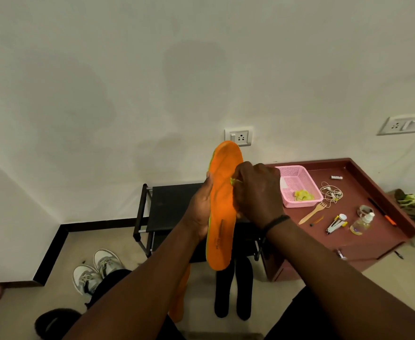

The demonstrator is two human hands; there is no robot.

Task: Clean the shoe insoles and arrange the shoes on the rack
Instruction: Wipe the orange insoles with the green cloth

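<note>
The person holds an orange insole [222, 212] upright in front of the shoe rack [174, 207], its toe end up near the wall socket [239, 137]. The left hand [200, 212] grips the insole along its left edge at mid-length, palm behind it and thumb at the edge. The right hand [259, 192] is curled around a small yellow cloth [233, 180] and presses it against the insole's face in the upper half; only a corner of the cloth shows past the fingers. A dark band [276, 220] sits on the right wrist.

Below the hands a second orange insole [180, 295] lies on the floor, partly hidden by the left forearm, and two black insoles [233, 290] lie side by side just to its right. A pair of grey and white sneakers [97, 271] stands on the floor left of the rack, toes toward the person.

To the right of the rack stands a reddish-brown table [373, 231]. At its back left corner sits a pink basket [299, 185] with another yellow cloth [303, 195] in it. Beside the basket lie a tangled white cord [331, 192] and a wooden fork [313, 213]. Nearer the front edge are a small clear bottle [363, 223], a roll of tape [364, 209] and an orange-tipped pen [383, 212] toward the right edge.
</note>
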